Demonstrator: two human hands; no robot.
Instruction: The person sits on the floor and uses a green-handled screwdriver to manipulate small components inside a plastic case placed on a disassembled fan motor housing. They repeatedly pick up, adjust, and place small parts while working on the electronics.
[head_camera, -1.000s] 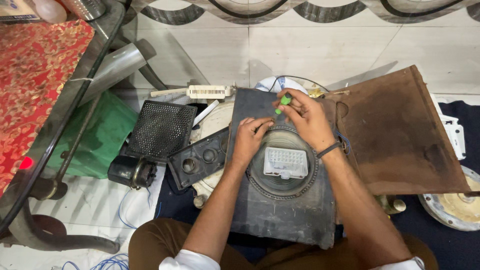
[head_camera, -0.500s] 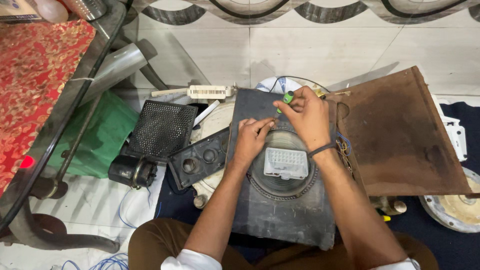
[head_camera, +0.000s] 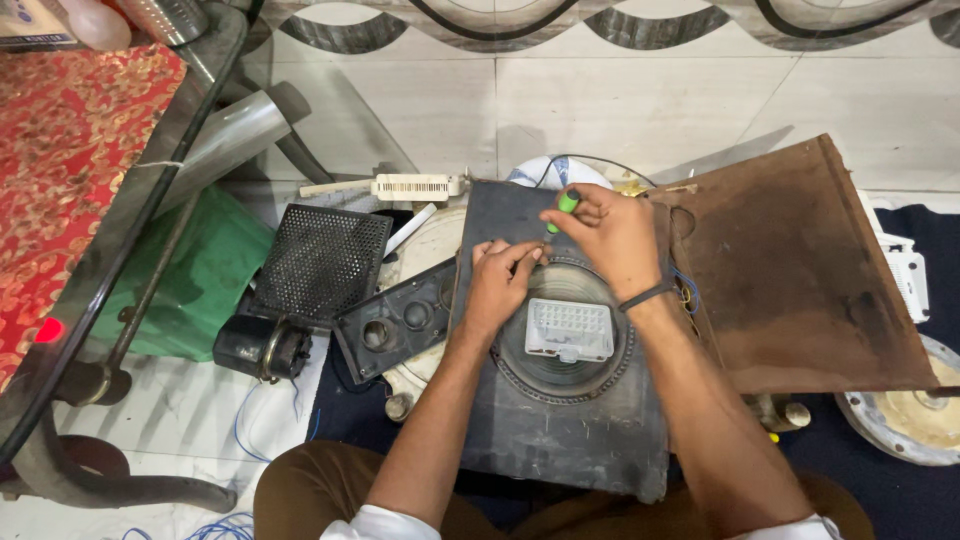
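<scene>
Pale floor tiles (head_camera: 620, 100) with a dark wavy border fill the top of the frame, and a dark mat (head_camera: 940, 240) is spread at the right. At frame centre a dark panel (head_camera: 560, 400) lies flat, its long axis running from top to bottom. A ring (head_camera: 565, 335) is set in its upper half, with a small white block (head_camera: 570, 330) at the middle. Both hands are met at the ring's upper rim. The right hand (head_camera: 610, 240) is closed around a green-handled screwdriver (head_camera: 566, 205), held tilted with the handle towards the top of the frame. The left hand (head_camera: 500, 280) is pinched just beside the tip; what is held there cannot be told. A brown board (head_camera: 800, 270) lies at the right, touching the panel. To the left are a mesh grille (head_camera: 320, 260), a small black plate (head_camera: 395, 320) with round holes, a motor (head_camera: 262, 345) and a green bag (head_camera: 200, 280). A glass table (head_camera: 110, 240) with a red cloth (head_camera: 60, 160) beneath occupies the upper left.
</scene>
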